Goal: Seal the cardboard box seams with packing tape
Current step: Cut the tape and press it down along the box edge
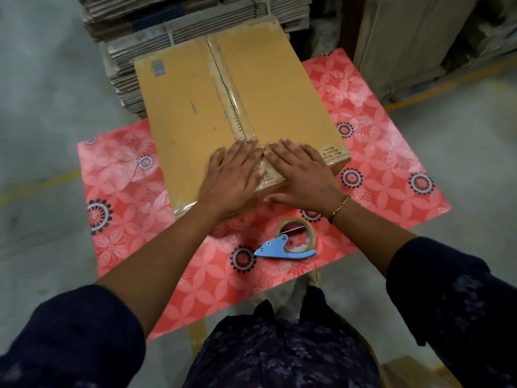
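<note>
A closed brown cardboard box (179, 113) lies on a table with a red flowered cover (377, 152). Clear tape (232, 107) runs along its middle seam. My left hand (232, 175) lies flat, fingers apart, on the near end of the box just left of the seam. My right hand (305, 175) lies flat beside it on the right of the seam, thumb over the box's near edge. Neither hand holds anything. A roll of packing tape in a blue hand dispenser (288, 245) rests on the cover, near my right forearm.
Stacks of flattened cardboard (134, 71) stand behind the table, touching the box's far end. More cardboard sheets (414, 40) lean at the back right. Grey concrete floor (42, 107) surrounds the table, with a yellow line on the left.
</note>
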`<state>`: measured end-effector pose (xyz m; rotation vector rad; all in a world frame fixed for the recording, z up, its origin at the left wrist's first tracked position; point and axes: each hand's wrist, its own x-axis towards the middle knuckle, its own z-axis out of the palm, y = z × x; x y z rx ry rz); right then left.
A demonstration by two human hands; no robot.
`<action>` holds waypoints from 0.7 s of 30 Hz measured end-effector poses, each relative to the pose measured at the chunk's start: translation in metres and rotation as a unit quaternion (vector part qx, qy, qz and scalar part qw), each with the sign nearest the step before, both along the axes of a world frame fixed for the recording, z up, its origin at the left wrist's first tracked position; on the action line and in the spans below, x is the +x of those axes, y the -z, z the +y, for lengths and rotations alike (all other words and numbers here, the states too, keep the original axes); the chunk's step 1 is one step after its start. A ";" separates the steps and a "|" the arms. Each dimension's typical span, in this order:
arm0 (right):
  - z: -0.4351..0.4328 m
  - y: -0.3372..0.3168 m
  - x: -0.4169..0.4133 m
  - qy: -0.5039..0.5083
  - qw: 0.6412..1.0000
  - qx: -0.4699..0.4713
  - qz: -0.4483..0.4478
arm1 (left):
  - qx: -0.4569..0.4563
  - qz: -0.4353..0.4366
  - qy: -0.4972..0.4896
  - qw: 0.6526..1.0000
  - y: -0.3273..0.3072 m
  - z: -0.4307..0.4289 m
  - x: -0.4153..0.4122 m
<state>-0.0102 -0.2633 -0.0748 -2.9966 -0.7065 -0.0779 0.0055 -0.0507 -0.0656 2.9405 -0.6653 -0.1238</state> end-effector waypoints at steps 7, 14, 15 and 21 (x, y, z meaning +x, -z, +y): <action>0.004 0.012 0.001 0.008 0.998 -0.024 -0.059 | -0.005 0.001 0.004 1.000 0.003 0.000 0.000; 0.003 0.013 0.002 -0.006 0.996 -0.047 -0.080 | -0.008 -0.001 0.009 1.000 0.005 0.001 0.001; 0.004 0.012 0.002 -0.004 0.996 -0.049 -0.077 | -0.008 -0.002 0.009 1.000 0.004 0.001 0.001; 0.006 0.006 -0.002 0.010 0.999 -0.009 -0.050 | -0.013 -0.002 0.011 1.000 0.003 0.001 0.001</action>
